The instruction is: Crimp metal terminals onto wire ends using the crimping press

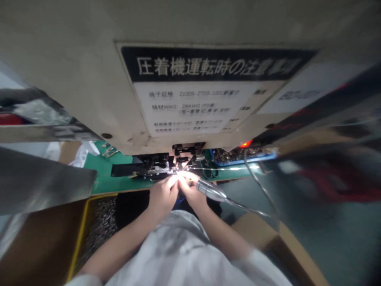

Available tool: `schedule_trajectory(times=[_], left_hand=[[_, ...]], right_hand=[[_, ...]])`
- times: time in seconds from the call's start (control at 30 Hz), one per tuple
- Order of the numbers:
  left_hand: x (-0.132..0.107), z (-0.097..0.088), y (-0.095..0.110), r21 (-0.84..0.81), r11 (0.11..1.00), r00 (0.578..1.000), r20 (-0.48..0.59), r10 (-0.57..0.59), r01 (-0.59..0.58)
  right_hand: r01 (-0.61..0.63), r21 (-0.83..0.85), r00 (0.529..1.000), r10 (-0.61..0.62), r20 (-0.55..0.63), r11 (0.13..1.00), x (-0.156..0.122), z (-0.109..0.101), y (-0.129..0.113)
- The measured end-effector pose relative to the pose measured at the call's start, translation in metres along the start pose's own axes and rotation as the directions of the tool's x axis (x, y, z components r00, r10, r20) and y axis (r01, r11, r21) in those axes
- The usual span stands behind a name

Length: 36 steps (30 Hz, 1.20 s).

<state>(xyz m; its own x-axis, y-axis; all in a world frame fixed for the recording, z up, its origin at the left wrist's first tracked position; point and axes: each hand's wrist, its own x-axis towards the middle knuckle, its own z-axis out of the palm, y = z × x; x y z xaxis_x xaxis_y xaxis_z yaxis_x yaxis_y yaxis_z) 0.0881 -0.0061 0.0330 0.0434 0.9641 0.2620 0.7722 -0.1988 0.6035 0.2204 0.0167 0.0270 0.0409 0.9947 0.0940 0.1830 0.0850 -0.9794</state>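
Note:
My left hand (162, 194) and my right hand (190, 190) meet fingertip to fingertip just below the black tooling (166, 165) of a beige press machine (89, 79). Both are pinched together in a bright spot of light; what they pinch is too small and washed out to name. A silver lamp head (210, 190) on a flexible cable lies against my right hand and lights the fingertips. The machine's front carries a black and white label (202, 91) with printed text.
A green mat (119, 174) lies under the machine. A yellow-rimmed bin (89, 234) of small dark parts sits at lower left, a blue tray (238, 157) of metal parts at right. A red indicator light (246, 143) glows. A cardboard box (279, 246) stands at lower right.

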Motion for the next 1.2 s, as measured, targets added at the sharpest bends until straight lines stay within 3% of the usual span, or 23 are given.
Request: schedule_trajectory(times=[0.3, 0.8, 1.03, 1.2], left_hand=[[0.0008, -0.0052, 0.0055, -0.006, 0.999, 0.999, -0.021, 0.050, -0.051], [0.0003, -0.0009, 0.0015, 0.029, 0.999, 1.000, -0.013, 0.026, -0.025], [0.0010, -0.0033, 0.0051, -0.028, 1.000, 1.000, 0.030, 0.007, -0.006], [0.0038, -0.0067, 0.0055, -0.095, 0.993, 0.993, 0.104, -0.062, 0.072]], right_hand=[[0.037, 0.018, 0.999, -0.037, 0.001, 0.999, 0.0001, -0.0023, 0.0022], [0.014, 0.028, 1.000, -0.014, -0.023, 1.000, -0.0019, 0.0015, 0.0012], [0.011, 0.008, 1.000, -0.011, -0.001, 1.000, -0.0005, 0.0003, 0.0031], [0.001, -0.008, 1.000, -0.001, -0.015, 1.000, -0.0003, -0.0012, 0.0008]])
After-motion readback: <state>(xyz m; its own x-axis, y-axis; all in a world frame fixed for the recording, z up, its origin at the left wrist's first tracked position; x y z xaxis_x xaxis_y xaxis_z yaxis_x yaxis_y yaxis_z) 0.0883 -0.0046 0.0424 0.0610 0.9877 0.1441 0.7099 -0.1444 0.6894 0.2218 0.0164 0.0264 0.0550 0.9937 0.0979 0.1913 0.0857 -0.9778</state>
